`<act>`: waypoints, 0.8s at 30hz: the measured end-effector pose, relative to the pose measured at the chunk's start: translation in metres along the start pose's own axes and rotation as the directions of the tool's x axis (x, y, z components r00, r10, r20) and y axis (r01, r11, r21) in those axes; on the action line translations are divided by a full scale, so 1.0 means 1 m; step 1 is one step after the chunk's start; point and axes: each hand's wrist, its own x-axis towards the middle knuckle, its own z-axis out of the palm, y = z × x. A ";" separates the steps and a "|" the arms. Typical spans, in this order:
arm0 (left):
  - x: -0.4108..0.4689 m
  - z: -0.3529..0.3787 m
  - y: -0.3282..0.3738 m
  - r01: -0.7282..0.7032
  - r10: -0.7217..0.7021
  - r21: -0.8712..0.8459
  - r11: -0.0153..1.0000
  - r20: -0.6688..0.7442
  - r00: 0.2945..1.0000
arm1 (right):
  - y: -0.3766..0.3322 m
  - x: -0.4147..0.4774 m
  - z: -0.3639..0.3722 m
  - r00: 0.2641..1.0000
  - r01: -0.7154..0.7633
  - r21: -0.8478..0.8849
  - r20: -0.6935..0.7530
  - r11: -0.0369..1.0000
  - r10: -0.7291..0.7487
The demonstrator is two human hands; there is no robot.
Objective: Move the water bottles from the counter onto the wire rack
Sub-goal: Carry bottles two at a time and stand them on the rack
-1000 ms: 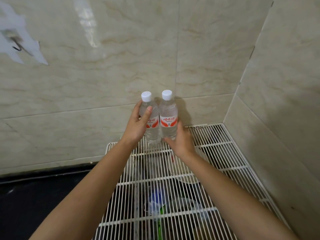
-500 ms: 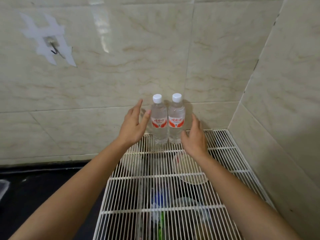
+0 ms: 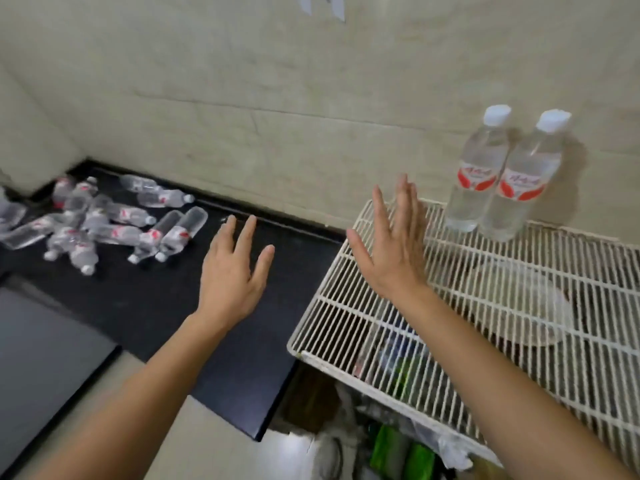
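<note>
Bottles (image 3: 498, 174) stand on rack (image 3: 485, 306), beyond empty hands (image 3: 391, 251).

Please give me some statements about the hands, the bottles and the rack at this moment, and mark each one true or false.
1. Two water bottles stand upright on the wire rack. True.
2. The left hand holds a bottle. False: it is open and empty, over the black counter.
3. The bottles on the counter lie on their sides in a loose pile. True.
4. The right hand grips one of the upright bottles. False: it is open, fingers spread, apart from them, over the rack's left part.
5. The two standing bottles have blue caps. False: the caps are white.
</note>
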 end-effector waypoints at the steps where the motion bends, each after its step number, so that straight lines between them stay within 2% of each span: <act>1: -0.009 -0.007 -0.013 0.031 -0.031 0.010 0.999 -0.006 1.000 | -0.017 0.001 0.008 0.999 0.045 0.014 0.011 0.999 -0.045; 7: -0.039 -0.058 -0.094 0.104 -0.096 0.060 0.993 -0.126 0.987 | -0.124 0.003 0.042 0.975 0.200 0.092 0.077 0.975 -0.207; 14: -0.047 -0.118 -0.235 0.154 -0.138 0.058 0.986 -0.221 0.965 | -0.256 0.010 0.100 0.939 0.337 0.051 0.057 0.940 -0.339; 20: -0.052 -0.154 -0.376 0.200 -0.193 0.030 0.979 -0.160 0.968 | -0.382 0.017 0.182 0.953 0.251 0.027 0.169 0.968 -0.252; 24: -0.051 -0.166 -0.452 0.243 -0.234 0.071 0.967 -0.108 0.966 | -0.447 0.020 0.228 0.920 0.280 0.047 0.273 0.959 -0.282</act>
